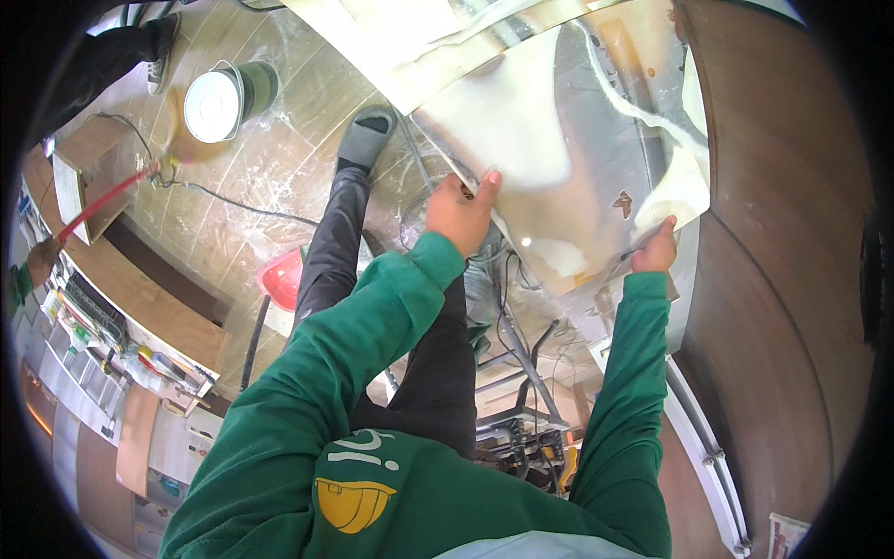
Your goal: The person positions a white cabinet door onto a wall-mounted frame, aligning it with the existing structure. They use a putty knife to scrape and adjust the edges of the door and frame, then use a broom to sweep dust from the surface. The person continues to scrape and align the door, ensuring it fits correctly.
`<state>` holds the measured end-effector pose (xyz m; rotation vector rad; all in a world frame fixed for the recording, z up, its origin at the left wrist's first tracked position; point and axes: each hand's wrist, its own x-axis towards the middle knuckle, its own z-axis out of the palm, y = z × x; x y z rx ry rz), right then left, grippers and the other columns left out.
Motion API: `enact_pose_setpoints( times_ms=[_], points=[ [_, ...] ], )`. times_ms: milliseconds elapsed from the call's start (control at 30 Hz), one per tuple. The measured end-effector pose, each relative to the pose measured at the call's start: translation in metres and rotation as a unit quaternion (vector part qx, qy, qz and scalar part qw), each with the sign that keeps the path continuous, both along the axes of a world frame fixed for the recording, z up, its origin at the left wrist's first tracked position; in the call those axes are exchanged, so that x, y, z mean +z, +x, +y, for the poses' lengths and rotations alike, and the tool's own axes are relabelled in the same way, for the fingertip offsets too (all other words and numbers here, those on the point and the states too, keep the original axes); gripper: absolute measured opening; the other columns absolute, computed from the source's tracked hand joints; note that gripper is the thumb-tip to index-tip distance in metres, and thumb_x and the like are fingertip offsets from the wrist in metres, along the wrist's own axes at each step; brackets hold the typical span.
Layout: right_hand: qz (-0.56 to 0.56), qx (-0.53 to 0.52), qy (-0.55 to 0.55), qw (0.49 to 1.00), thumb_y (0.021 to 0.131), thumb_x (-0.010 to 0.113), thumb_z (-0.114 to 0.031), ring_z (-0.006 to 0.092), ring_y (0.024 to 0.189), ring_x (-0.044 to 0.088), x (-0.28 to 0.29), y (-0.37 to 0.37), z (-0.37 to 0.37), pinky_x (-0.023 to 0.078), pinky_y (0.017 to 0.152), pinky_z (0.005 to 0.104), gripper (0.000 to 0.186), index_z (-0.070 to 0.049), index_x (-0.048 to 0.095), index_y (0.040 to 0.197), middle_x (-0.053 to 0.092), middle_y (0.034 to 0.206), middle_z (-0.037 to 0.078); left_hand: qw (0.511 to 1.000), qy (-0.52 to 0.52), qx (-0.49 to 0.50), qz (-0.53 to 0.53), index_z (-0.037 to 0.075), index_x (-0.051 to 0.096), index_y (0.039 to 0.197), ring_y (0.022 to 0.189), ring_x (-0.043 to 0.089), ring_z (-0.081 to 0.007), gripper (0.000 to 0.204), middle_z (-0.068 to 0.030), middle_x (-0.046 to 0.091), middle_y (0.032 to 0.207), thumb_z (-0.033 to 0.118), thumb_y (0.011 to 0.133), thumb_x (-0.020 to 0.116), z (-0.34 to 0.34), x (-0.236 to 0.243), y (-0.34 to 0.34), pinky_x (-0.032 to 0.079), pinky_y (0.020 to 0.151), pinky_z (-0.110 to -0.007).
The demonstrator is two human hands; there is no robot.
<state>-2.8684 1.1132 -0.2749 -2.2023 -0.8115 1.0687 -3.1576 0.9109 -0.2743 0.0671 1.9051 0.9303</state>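
A large glossy sheet [517, 121], mottled cream, silver-grey and tan with some ragged pale patches, fills the upper middle. My left hand [462, 210] is closed on its left edge, with the thumb lying over the top face. At the lower right part of the sheet, beside a curled pale piece [672, 200], my right hand [656, 244] grips the edge, fingertips partly hidden. What lies directly under the sheet is mostly out of sight.
Brown panel [782, 252] at right; cable-strewn metal frame [531, 382] below the sheet. Red dustpan [279, 278] and lidded bucket [209, 107] on the floor. A co-worker's hand [42, 258] holds a red bar at left, near wooden boards [158, 289]; another leg [121, 51] at upper left.
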Motion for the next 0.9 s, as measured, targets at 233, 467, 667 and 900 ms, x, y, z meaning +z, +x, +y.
enact_pose_setpoints(
  times_ms=[233,467,667,900],
  points=[
    [-0.01,0.007,0.005,1.0,0.101,0.052,-0.042,0.0271,0.11,0.06,-0.005,0.006,0.002,0.047,0.097,0.0385,0.057,0.009,0.055,0.126,0.061,0.125,0.016,0.998,-0.034,-0.057,-0.005,-0.006,0.068,0.104,0.084,0.069,-0.0306,0.055,-0.022,0.071,0.089,0.048,0.091,0.064,0.003,0.008,-0.006,0.052,0.077,-0.038],
    [-0.05,0.008,-0.016,0.999,0.101,0.05,-0.045,0.0271,0.11,0.06,-0.006,0.003,0.003,0.047,0.098,0.0383,0.059,0.007,0.055,0.128,0.061,0.125,0.016,0.998,-0.016,-0.065,0.013,-0.012,0.063,0.092,0.082,0.066,-0.0442,0.063,-0.0284,0.067,0.082,0.051,0.089,0.062,-0.002,-0.007,-0.006,0.051,0.075,-0.047],
    [-0.013,0.017,-0.009,1.0,0.101,0.05,-0.045,0.027,0.111,0.059,-0.005,0.006,0.003,0.046,0.098,0.0384,0.059,0.007,0.055,0.128,0.06,0.126,0.015,0.999,-0.005,-0.007,-0.042,-0.011,0.063,0.091,0.081,0.067,-0.0412,0.057,-0.0267,0.068,0.082,0.046,0.087,0.068,0.004,0.002,-0.01,0.052,0.074,-0.044],
    [-0.019,-0.002,-0.017,1.0,0.101,0.05,-0.044,0.0272,0.112,0.058,-0.006,0.004,0.003,0.046,0.098,0.0381,0.058,0.007,0.053,0.13,0.059,0.128,0.015,0.995,-0.046,0.02,-0.091,-0.008,0.066,0.095,0.071,0.062,-0.0223,0.051,-0.0138,0.066,0.076,0.041,0.085,0.074,0.004,0.0,-0.015,0.049,0.067,-0.035]
  ],
)
